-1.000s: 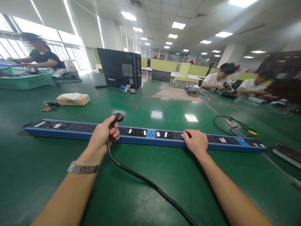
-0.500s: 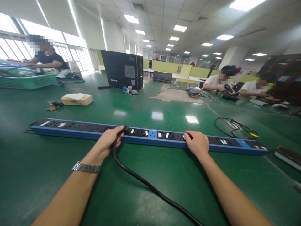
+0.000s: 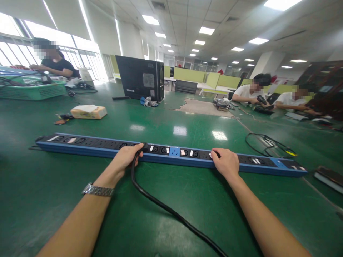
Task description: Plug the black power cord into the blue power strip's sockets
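Note:
A long blue-and-black power strip point(image 3: 174, 151) lies across the green table, with rows of sockets and small white labels along its top. My left hand point(image 3: 130, 156), with a metal watch at the wrist, is closed on the black plug point(image 3: 145, 146) of a thick power cord point(image 3: 158, 202). That plug sits at a socket left of the strip's middle; whether it is fully seated I cannot tell. The cord curves down toward the lower right. My right hand point(image 3: 225, 162) grips the strip right of its middle, thumb on the near side and fingers over the far edge.
Behind the strip are a tissue pack point(image 3: 89, 111), a black computer case point(image 3: 140, 78) and gloves point(image 3: 149, 102). A green basket point(image 3: 34, 91) stands far left. Coiled black cable point(image 3: 264, 141) and a dark-covered book-like object point(image 3: 329, 178) lie right. Several people sit around the table.
The whole view has shifted very slightly. Both hands stay where they were on the plug and the strip, and the cord's bend has moved a little.

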Tool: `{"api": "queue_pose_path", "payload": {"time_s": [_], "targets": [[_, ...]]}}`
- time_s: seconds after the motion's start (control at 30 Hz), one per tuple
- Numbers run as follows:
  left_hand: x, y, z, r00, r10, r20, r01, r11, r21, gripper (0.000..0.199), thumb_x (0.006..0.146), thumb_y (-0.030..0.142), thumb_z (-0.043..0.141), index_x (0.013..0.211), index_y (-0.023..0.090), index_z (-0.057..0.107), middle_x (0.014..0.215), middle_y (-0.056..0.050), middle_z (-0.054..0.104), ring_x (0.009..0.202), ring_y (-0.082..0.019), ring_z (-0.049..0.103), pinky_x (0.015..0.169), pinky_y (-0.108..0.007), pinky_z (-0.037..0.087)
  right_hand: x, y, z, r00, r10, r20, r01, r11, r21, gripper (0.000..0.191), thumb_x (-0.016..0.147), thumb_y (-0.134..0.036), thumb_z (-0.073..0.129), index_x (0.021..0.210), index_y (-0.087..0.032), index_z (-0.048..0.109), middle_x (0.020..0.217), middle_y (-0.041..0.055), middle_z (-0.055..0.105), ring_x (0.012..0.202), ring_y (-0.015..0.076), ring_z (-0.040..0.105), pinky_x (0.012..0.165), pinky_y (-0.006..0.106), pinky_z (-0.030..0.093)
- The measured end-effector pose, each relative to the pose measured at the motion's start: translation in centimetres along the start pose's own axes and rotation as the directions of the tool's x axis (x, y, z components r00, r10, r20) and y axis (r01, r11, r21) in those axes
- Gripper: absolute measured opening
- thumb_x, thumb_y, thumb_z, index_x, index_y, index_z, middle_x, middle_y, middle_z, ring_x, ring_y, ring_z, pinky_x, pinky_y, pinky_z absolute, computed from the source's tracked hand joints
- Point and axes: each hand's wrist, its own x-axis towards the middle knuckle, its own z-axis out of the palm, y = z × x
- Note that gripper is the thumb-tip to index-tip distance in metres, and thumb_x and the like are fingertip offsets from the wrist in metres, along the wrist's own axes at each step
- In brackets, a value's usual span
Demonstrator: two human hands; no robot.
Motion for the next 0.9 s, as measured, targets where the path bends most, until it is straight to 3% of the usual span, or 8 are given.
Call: {"api": "queue_pose_path", "payload": {"time_s": [0.1, 0.23, 0.47, 0.57, 0.7, 0.8, 0.9], "targets": [[-0.5, 0.6, 0.3, 0.998, 0.053, 0.013, -0.052, 0.993, -0.107, 0.039, 0.077, 0.046, 0.062, 0.054, 0.015, 0.053, 0.035, 0.004, 0.04, 0.031, -0.007, 0.036, 0.034, -0.017, 0.026, 0.0, 0.1, 0.0, 1.0, 0.003, 0.006, -0.003, 1.0, -0.008, 0.035, 0.089, -0.041, 0.043, 0.097, -0.026, 0.074, 0.101, 0.0028, 0.074, 0.095, 0.0213, 0.063, 0.082, 0.034, 0.038], [-1.8, 1.8, 1.5, 0.982, 0.09, 0.165, -0.032, 0.945, -0.326, 0.039, 0.08, 0.048, 0.059, 0.059, 0.016, 0.052, 0.034, 0.007, 0.034, 0.03, -0.005, 0.029, 0.033, -0.015, 0.022, 0.1, 0.1, 0.1, 1.0, 0.001, 0.009, -0.001, 1.0, -0.008, 0.034, 0.089, -0.041, 0.044, 0.098, -0.027, 0.074, 0.1, 0.0021, 0.074, 0.095, 0.0209, 0.062, 0.081, 0.033, 0.037], [-3.2, 1.2, 7.1, 0.924, 0.03, 0.382, 0.062, 0.972, -0.226, 0.044, 0.08, 0.058, 0.057, 0.07, 0.015, 0.059, 0.04, 0.005, 0.043, 0.03, -0.005, 0.03, 0.032, -0.016, 0.022, 0.1, -0.1, 0.0, 1.0, 0.022, 0.006, -0.022, 1.0, -0.001, 0.033, 0.088, -0.04, 0.044, 0.097, -0.027, 0.073, 0.1, 0.0015, 0.074, 0.096, 0.0209, 0.061, 0.082, 0.034, 0.035], [-3.3, 0.9, 9.0, 0.947, 0.012, 0.322, 0.049, 0.982, -0.18, 0.047, 0.08, 0.06, 0.054, 0.065, 0.016, 0.056, 0.039, 0.004, 0.043, 0.031, -0.006, 0.033, 0.032, -0.017, 0.02, 0.1, -0.1, -0.1, 1.0, 0.024, 0.01, -0.024, 1.0, 0.011, 0.033, 0.089, -0.04, 0.044, 0.097, -0.027, 0.073, 0.101, 0.0007, 0.074, 0.096, 0.0207, 0.061, 0.083, 0.034, 0.035], [-3.3, 1.0, 10.4, 0.988, 0.025, 0.152, -0.005, 0.991, -0.131, 0.048, 0.079, 0.059, 0.054, 0.056, 0.016, 0.053, 0.038, 0.004, 0.041, 0.032, -0.007, 0.034, 0.034, -0.019, 0.02, 0.1, -0.1, -0.1, 1.0, 0.027, 0.011, -0.027, 1.0, 0.009, 0.033, 0.088, -0.04, 0.044, 0.096, -0.027, 0.073, 0.1, 0.0017, 0.074, 0.096, 0.021, 0.061, 0.083, 0.034, 0.035], [-3.2, 0.9, 10.9, 0.993, 0.097, 0.061, -0.093, 0.994, -0.061, 0.047, 0.079, 0.056, 0.053, 0.053, 0.017, 0.052, 0.041, 0.002, 0.046, 0.035, -0.009, 0.038, 0.036, -0.021, 0.023, 0.1, -0.1, -0.2, 0.999, 0.024, 0.021, -0.024, 1.0, 0.012, 0.033, 0.088, -0.039, 0.044, 0.096, -0.026, 0.073, 0.101, 0.0027, 0.074, 0.096, 0.0212, 0.061, 0.082, 0.034, 0.035], [-2.8, 0.7, 11.2, 0.979, 0.2, 0.037, -0.202, 0.977, 0.064, 0.049, 0.08, 0.056, 0.051, 0.048, 0.019, 0.048, 0.04, 0.002, 0.045, 0.036, -0.01, 0.038, 0.038, -0.023, 0.025, 0.1, -0.1, -0.2, 0.999, 0.021, 0.027, -0.022, 1.0, 0.015, 0.033, 0.088, -0.039, 0.044, 0.097, -0.026, 0.073, 0.101, 0.0028, 0.074, 0.097, 0.0212, 0.061, 0.083, 0.034, 0.035]]}}
